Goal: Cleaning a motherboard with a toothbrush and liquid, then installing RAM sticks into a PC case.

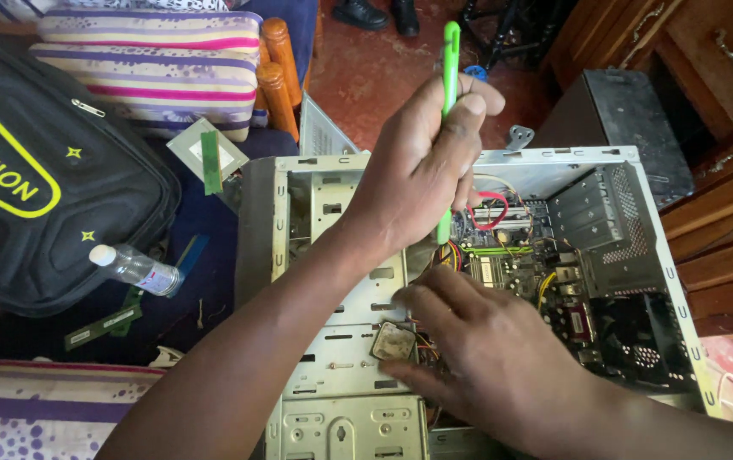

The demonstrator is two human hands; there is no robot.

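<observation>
An open grey computer case [298, 196] lies on its side, with the motherboard [545, 281] and coloured cables showing inside. My left hand [422, 162] is raised over the case and grips a bright green tool handle [450, 60] that points down into it. Lower down, my right hand [477, 349] reaches into the case. Its fingers and thumb close around a small square metal-topped chip [393, 341] by the drive bay plate [341, 358].
A black backpack with yellow trim [43, 170] lies at the left, with a small water bottle [136, 268] and green memory sticks [102, 324] beside it. A striped cushion [153, 68] sits behind. Wooden drawers [724, 170] and a dark metal panel [630, 119] stand to the right.
</observation>
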